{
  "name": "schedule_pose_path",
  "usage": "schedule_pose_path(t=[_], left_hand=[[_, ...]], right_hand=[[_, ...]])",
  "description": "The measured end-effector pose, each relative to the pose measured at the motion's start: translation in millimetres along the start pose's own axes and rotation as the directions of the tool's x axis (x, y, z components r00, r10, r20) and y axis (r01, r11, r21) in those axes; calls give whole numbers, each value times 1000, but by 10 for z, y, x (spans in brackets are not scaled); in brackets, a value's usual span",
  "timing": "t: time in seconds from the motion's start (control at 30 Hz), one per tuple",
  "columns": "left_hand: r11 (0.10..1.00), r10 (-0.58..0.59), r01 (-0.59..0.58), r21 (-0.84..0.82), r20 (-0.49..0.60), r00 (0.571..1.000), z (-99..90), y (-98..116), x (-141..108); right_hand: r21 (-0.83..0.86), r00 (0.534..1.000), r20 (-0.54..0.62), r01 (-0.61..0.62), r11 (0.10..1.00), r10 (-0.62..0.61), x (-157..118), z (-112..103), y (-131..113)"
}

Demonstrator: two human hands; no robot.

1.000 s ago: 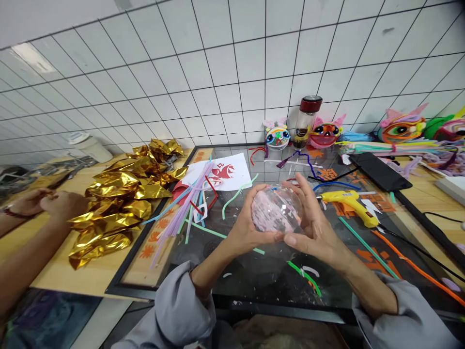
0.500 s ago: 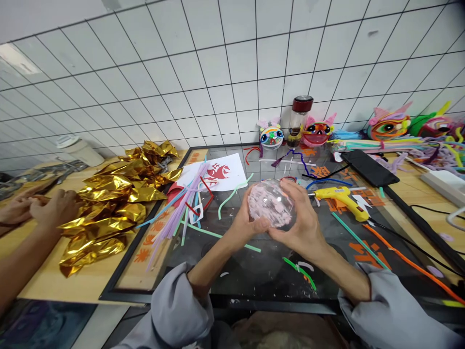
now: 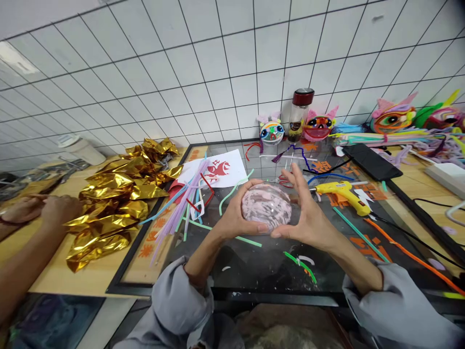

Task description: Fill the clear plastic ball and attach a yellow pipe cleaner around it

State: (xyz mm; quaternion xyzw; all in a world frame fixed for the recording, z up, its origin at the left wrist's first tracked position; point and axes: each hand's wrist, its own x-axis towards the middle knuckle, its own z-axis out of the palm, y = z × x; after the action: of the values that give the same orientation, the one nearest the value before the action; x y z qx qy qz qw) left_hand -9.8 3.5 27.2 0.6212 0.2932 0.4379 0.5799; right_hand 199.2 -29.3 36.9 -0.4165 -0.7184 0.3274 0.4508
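Observation:
A clear round ball streaked with pale pink is held above the dark glass-topped board. My left hand wraps round its left side, thumb along the bottom. On the right side, my right hand has its fingers spread apart and raised, with the thumb by the ball's lower edge; whether it touches the ball is hard to tell. Right of that hand lies a yellow glue gun. Purple and blue fuzzy stems lie to the left, near a white paper with a red print.
Crumpled gold foil lies at left, beside another person's hands. Along the wall stand a lidded glass bottle and decorated balls. A black phone, fuzzy stems and a white power strip are at right.
My right hand has loosened, its fingers lifting off the ball's upper right side. The ball has turned and sits slightly further left in my left hand. The view has shifted slightly.

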Motion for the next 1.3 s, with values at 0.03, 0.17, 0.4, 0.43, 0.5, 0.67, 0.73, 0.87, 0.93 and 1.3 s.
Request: schedule_pose_path(t=[0.03, 0.17, 0.4, 0.43, 0.5, 0.67, 0.73, 0.87, 0.93, 1.3], left_hand=[[993, -18, 13, -117, -36, 999, 28, -27, 5], [882, -108, 43, -468, -111, 988, 91, -79, 38], [665, -265, 174, -726, -12, 964, 78, -56, 85], [636, -266, 190, -748, 18, 964, 81, -62, 91], [585, -270, 213, -783, 60, 961, 93, -78, 102], [530, -287, 233, -815, 86, 954, 119, -90, 115], [516, -301, 236, -824, 83, 950, 122, -79, 116], [476, -349, 245, -845, 74, 934, 124, -53, 113], [451, -367, 251, -856, 78, 927, 123, -50, 114], [463, -468, 204, -863, -43, 883, 163, -74, 124]], right_hand=[[50, 1000, -21, 2, 999, -1, 6, -6, 23], [177, 958, -280, -8, 984, 58, 35, -41, 97], [70, 847, -528, -27, 997, 59, 57, -73, 68], [55, 851, -523, -31, 998, 55, 51, -66, 62], [22, 847, -530, -38, 999, 44, 32, -45, 63], [-40, 858, -513, -12, 999, -10, -11, 18, 104], [-63, 873, -484, 36, 997, -62, -22, 37, 115], [-99, 881, -446, 124, 987, -156, -34, 61, 130], [-103, 893, -416, 139, 985, -169, -34, 70, 138], [-328, 934, -190, 229, 917, -301, -25, 95, 95]])
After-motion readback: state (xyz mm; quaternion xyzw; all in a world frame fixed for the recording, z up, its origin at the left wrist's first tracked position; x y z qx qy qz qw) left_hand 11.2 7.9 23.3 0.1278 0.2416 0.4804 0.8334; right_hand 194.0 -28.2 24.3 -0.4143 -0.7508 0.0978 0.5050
